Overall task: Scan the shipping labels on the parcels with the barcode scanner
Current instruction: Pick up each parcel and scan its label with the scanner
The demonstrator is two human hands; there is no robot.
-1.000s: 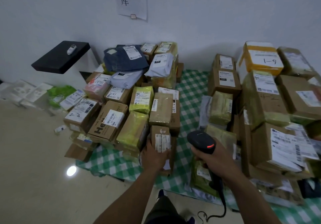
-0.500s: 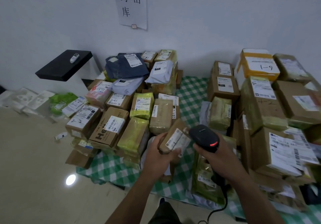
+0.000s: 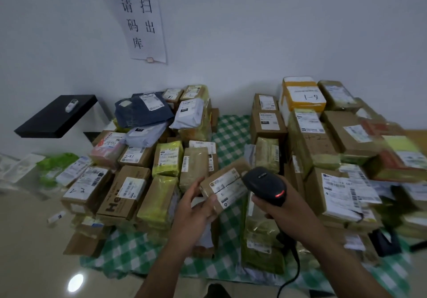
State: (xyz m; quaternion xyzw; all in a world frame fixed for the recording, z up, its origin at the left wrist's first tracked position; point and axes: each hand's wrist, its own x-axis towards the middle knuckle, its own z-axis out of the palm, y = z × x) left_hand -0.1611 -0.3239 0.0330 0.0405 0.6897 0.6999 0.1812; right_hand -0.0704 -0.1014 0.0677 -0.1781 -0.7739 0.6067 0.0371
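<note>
Centre frame, the left hand (image 3: 196,212) grips the small brown parcel (image 3: 231,167) by its lower-left end, its shipping label (image 3: 225,188) face up and slanting up-right toward the barcode scanner (image 3: 263,184), which the right hand (image 3: 286,212) clasps just right of it, nose over the label's far end.

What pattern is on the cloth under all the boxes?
The cloth spread under the parcels has a green and white check pattern. It shows best in the head view, between the two piles.
</note>
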